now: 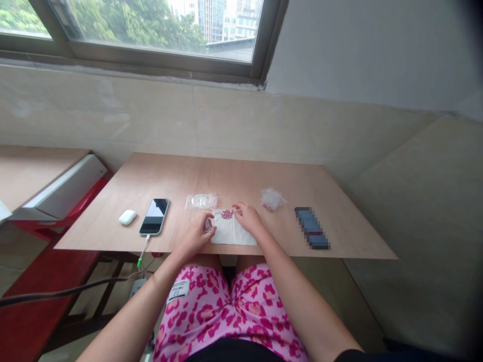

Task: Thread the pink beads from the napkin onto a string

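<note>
On the wooden table lies a white cloth [231,234] with a small pile of pink-red beads [227,214] near its far edge. My left hand [196,232] is at the cloth's left side, thumb and fingers closed around a loop of thin, clear cord [208,224]. My right hand [247,219] reaches over the cloth's right side, its fingertips at the right edge of the bead pile. Those fingertips are bent toward each other; whatever lies between them is too small to make out.
Behind the cloth lies a clear plastic packet [202,201]. A plastic bag with reddish contents [272,199] is to its right. A phone on a cable [154,217] and a white earbud case [128,217] lie left; a dark, pixelated phone-shaped object [312,228] lies right.
</note>
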A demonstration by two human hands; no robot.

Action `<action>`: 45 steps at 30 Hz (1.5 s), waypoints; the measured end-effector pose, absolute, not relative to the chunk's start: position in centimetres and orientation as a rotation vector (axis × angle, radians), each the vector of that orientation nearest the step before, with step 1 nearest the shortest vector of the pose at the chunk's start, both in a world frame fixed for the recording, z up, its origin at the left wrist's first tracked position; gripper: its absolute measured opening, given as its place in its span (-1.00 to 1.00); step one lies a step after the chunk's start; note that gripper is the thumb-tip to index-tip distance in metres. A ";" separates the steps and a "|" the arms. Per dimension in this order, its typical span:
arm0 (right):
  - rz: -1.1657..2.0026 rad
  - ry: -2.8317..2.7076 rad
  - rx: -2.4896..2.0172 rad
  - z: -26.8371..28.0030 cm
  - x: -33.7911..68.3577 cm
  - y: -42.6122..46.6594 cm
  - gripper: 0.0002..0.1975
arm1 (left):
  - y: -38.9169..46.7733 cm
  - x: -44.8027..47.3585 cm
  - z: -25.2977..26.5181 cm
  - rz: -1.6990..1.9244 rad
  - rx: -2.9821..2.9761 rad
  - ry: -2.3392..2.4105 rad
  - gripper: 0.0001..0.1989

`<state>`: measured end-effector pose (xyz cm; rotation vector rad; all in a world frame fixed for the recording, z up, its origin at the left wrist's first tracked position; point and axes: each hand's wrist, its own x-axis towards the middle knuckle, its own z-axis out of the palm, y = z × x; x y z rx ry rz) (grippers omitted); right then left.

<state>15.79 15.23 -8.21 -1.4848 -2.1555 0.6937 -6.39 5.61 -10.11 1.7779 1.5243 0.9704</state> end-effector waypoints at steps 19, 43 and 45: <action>0.886 -1.991 -1.284 -6.3 14.5 13.9 -0.87 | 5.8 -6.3 -9.7 0.972 1.776 1.503 -0.70; 0.520 -2.100 -1.756 -9.7 14.1 12.9 -0.91 | 5.7 -6.3 -9.9 0.963 1.796 1.522 -0.68; 0.599 -2.037 -1.724 -9.4 14.2 12.9 -0.92 | 5.7 -6.3 -9.9 0.955 1.800 1.525 -0.68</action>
